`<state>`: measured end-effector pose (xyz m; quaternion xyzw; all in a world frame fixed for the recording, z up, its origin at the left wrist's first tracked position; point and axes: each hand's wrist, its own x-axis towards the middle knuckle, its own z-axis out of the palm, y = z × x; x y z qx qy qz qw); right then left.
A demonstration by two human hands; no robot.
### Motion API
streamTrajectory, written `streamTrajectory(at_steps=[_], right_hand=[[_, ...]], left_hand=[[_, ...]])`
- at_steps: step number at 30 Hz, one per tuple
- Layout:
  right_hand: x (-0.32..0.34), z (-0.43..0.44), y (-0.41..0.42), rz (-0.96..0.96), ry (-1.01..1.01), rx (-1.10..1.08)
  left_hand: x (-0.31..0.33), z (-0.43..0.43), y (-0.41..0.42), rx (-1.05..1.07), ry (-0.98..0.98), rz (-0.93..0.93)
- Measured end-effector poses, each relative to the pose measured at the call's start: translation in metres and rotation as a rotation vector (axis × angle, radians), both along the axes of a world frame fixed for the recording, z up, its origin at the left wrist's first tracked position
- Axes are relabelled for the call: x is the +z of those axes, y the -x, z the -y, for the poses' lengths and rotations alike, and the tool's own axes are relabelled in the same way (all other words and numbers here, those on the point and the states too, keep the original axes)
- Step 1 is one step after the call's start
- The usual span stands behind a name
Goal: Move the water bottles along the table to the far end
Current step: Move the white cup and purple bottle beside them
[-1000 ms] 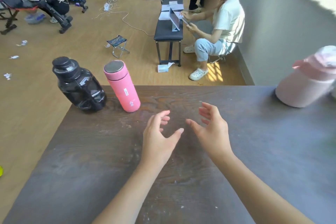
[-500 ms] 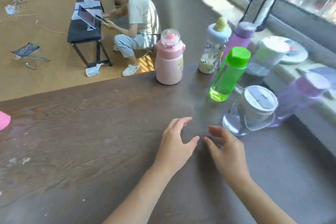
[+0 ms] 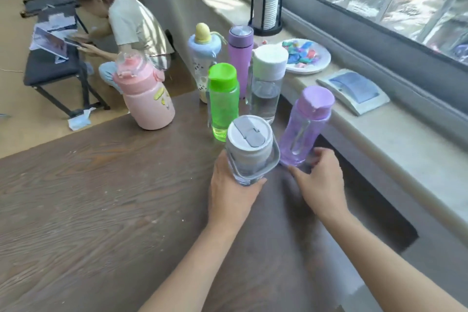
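Several water bottles stand at the right end of the dark wooden table (image 3: 101, 185). My left hand (image 3: 233, 190) grips a clear bottle with a grey lid and handle (image 3: 250, 152). Around the base of a see-through purple bottle (image 3: 306, 126), my right hand (image 3: 321, 180) is closed. Behind them stand a green bottle (image 3: 222, 101), a clear bottle with a white cap (image 3: 267, 83), a purple flask (image 3: 240, 58), a blue-topped bottle with a yellow knob (image 3: 203, 50) and a squat pink bottle (image 3: 144, 94).
A stone window sill (image 3: 379, 139) runs along the table's right side with a plate of coloured scraps (image 3: 307, 56), a flat grey device (image 3: 353, 90) and a cup holder (image 3: 268, 0). A person (image 3: 126, 25) crouches beyond the table by a black bench (image 3: 50, 63).
The view has swung right from the table's left end to the bottle cluster. Both hands, open before, have closed: left on the grey-lidded bottle, right on the purple one.
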<state>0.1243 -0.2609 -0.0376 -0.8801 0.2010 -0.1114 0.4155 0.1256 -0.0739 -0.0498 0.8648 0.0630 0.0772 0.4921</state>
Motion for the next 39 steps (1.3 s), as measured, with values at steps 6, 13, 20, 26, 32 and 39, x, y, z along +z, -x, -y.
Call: streamTrajectory(at_steps=[6, 13, 20, 26, 32, 39], right_hand=[[-0.004, -0.001, -0.023, 0.125, -0.103, 0.058], [-0.006, -0.022, -0.006, 0.105, -0.023, 0.086], [-0.013, -0.120, 0.032, 0.032, -0.027, 0.331], [-0.009, -0.254, 0.037, 0.022, -0.043, 0.506], [-0.009, -0.411, 0.051, 0.063, -0.081, 0.695], [-0.006, -0.588, 0.087, 0.031, -0.126, 0.885]], left_hand=[[0.001, -0.006, 0.002, 0.027, 0.021, 0.063], [0.004, -0.067, 0.031, 0.139, 0.052, 0.047], [0.005, -0.183, 0.066, 0.275, 0.048, 0.072], [0.004, -0.308, 0.102, 0.459, 0.031, 0.054], [0.003, -0.446, 0.156, 0.622, 0.001, 0.044], [0.014, -0.603, 0.224, 0.819, -0.063, 0.042]])
